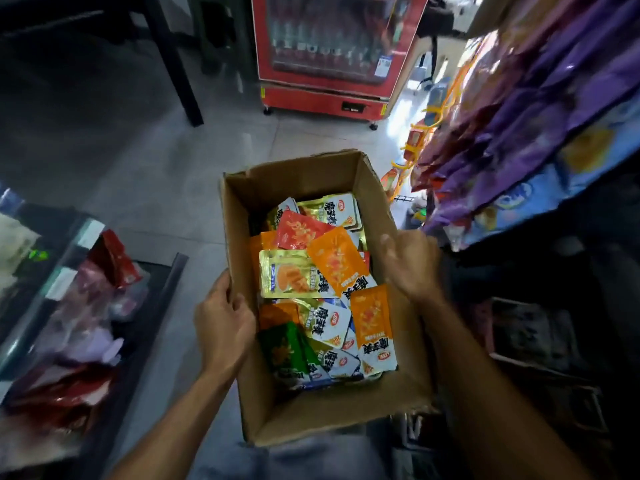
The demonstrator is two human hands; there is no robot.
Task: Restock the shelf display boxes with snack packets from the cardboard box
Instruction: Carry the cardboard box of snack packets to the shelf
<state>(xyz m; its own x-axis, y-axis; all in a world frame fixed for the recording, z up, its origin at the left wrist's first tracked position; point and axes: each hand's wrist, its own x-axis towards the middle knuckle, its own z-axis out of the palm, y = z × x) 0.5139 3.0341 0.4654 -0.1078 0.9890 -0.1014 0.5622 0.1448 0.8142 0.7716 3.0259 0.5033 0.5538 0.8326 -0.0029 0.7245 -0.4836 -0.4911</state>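
Here the cardboard box [322,403] is held in front of the person, open at the top, with its long axis running away from the body toward the red drinks cooler [329,46]. The left hand [223,323] grips the left wall of the box: the thumb is hooked over the rim to the inside and the fingers lie on the outside. The right hand [410,263] is at the right rim, a little further from the body than the left one. It is blurred, its fingers look loosely spread, and I cannot tell if it touches the cardboard or holds anything; no packet is visible in it.

The snack packets [322,289] lie loose and flat in the bottom of the box, orange, gold, red and green ones, overlapping in many directions. They are directly to the left of the right hand and below it, inside the walls. An orange packet [337,259] lies on top of the pile, just beside this hand.

In my judgement the right hand is the nearer and the free one, so the reach goes down and inward over the right wall, while the left grip keeps the box steady. The shelf with purple bags [540,116] stands on the right side; display boxes I cannot make out clearly.
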